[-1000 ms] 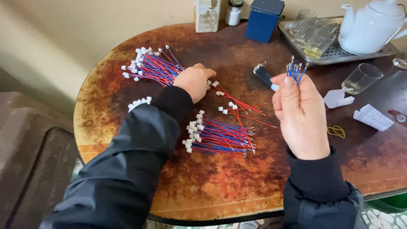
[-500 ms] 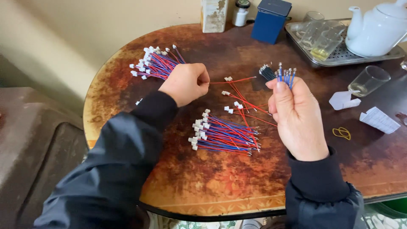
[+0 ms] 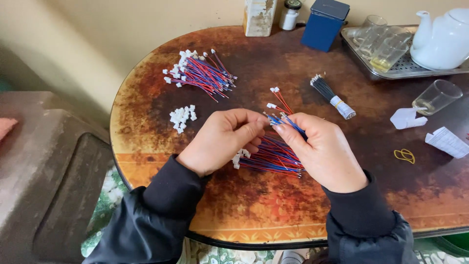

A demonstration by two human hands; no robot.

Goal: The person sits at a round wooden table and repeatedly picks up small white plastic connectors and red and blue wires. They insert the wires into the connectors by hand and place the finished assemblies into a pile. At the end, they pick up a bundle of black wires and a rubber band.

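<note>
- I see a few blue wires (image 3: pixel 292 124), thin, pinched at the fingertips above mid-table, bare ends pointing up-left.
- Red-and-blue wire bundle (image 3: pixel 271 157) lies flat on the table right under the hands, white connectors at its left end, partly hidden by them.

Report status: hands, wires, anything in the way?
Left hand and right hand meet, both pinching blue wires. Red-blue wire bundle beneath. Nothing in the way.

Soft even daylight, sharp focus, faint shadows.
</note>
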